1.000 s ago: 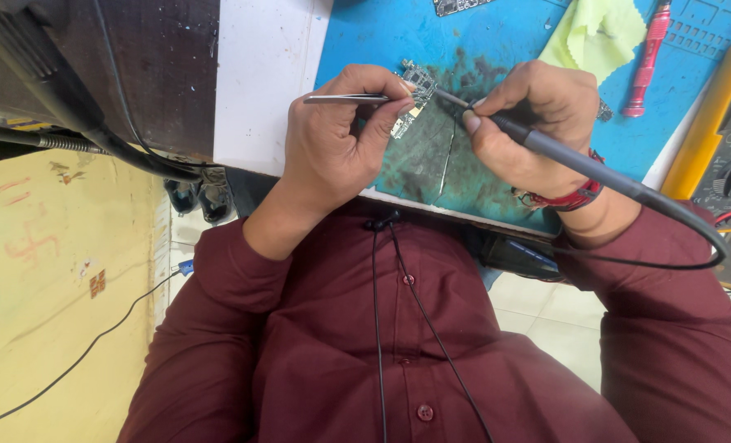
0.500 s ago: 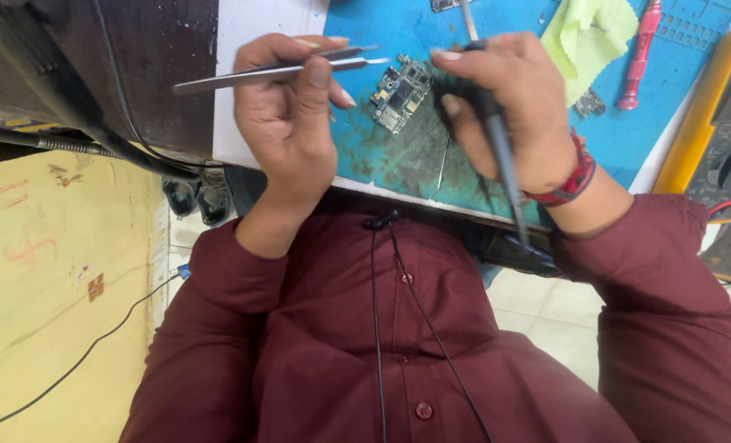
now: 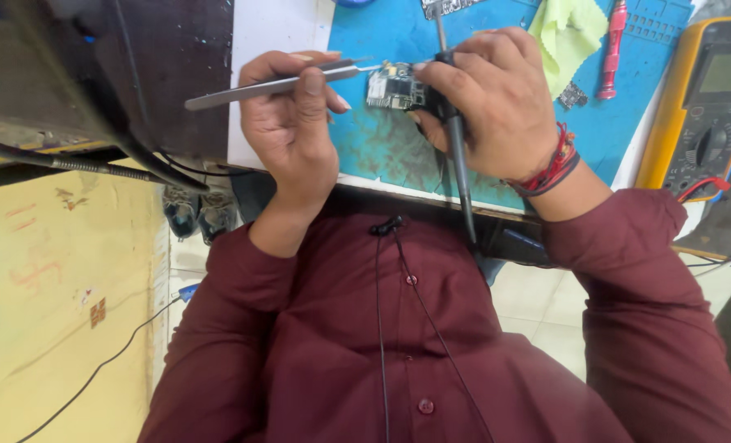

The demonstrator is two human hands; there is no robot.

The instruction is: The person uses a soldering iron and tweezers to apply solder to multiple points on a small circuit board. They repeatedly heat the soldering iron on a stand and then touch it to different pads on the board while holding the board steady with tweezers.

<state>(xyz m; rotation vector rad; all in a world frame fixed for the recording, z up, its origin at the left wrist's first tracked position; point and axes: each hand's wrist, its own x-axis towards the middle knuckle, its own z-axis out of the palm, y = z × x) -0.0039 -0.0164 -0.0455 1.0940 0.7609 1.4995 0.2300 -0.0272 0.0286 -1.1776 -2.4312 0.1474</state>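
Left side: dark cables point(image 3: 94, 164) run under the table point(image 3: 279, 33) edge, shoes point(image 3: 197, 213) on the floor below.

Left hand point(image 3: 291, 123) has its fingers closed on metal tweezers point(image 3: 275, 84), held near level, tips pointing right and ending just at the left edge of the small circuit board point(image 3: 391, 86). Can't tell if the tips actually touch a part or just hover.

Board sits lifted over the blue work mat point(image 3: 382, 148), pinched at its right side by the right hand point(image 3: 497, 98). Same hand's fingers are also wrapped round a dark soldering iron point(image 3: 457, 156), handle running down toward the chest, metal shaft sticking up past the knuckles. Red thread band on that wrist.

Doing this step well, as I judge it: brace both wrists on the table edge so the tweezer tips don't wander; keep the board flat to the eye, not tilted away; take the part by its sides with light pressure so it doesn't flick off. One hand carrying both board and iron looks awkward, so better keep the hot end well clear of fingers and the board until it's set down on the mat.

Further right: yellow-green cloth point(image 3: 566, 41), red screwdriver point(image 3: 611, 49), a loose small chip point(image 3: 572, 96), then a yellow multimeter point(image 3: 706, 98) at the edge.
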